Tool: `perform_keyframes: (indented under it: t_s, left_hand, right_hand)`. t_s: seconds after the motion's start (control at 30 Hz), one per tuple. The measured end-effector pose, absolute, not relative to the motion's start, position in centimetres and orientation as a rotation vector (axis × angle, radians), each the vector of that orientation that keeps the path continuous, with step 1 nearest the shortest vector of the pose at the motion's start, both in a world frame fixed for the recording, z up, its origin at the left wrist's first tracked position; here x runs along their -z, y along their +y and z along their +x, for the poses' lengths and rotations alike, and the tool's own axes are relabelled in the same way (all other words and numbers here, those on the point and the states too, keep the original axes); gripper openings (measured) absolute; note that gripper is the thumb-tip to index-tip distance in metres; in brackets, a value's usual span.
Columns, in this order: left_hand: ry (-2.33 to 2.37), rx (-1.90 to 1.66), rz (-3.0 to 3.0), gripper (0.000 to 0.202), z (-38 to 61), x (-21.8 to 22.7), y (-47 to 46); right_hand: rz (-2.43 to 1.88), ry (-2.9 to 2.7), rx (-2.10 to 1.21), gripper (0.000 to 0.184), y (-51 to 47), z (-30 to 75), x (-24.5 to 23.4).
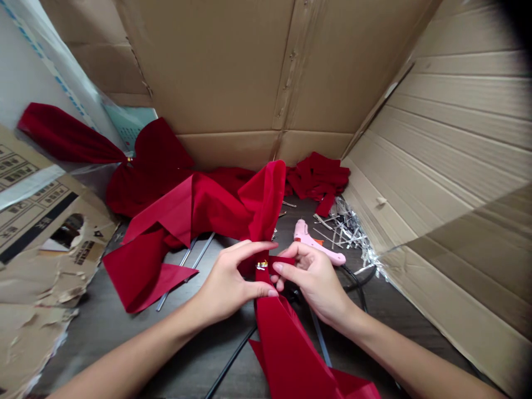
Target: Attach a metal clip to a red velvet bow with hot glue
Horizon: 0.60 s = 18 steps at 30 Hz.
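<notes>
A large red velvet bow spreads across the middle, its tail hanging toward the near edge. My left hand grips the bow around its gathered centre, thumb below and fingers above. A gold and silver twist tie shows at that centre. Between the thumb and fingers of my right hand is a short red velvet strip, which reaches to the tied centre. Just behind my right hand lies a pink glue gun, partly covered by it.
Another red bow rests at the back left. A pile of red strips and a heap of silver twist ties lie at the back right. Clear glue sticks and a black cable are on the table. Cardboard walls surround the area.
</notes>
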<state>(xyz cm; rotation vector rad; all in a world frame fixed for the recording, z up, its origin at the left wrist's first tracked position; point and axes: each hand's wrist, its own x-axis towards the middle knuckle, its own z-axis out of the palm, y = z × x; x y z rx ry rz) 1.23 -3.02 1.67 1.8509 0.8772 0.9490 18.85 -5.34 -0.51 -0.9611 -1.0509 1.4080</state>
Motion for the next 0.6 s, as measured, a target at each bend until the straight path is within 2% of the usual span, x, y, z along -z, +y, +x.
perform_keyframes:
  t_s: [0.6]
  left_hand:
    - [0.932, -0.876, 2.039, 0.06, 1.5, -1.87, -3.54]
  right_hand:
    - [-0.906, -1.057, -1.535, 0.022, -5.91, 19.06, 0.37]
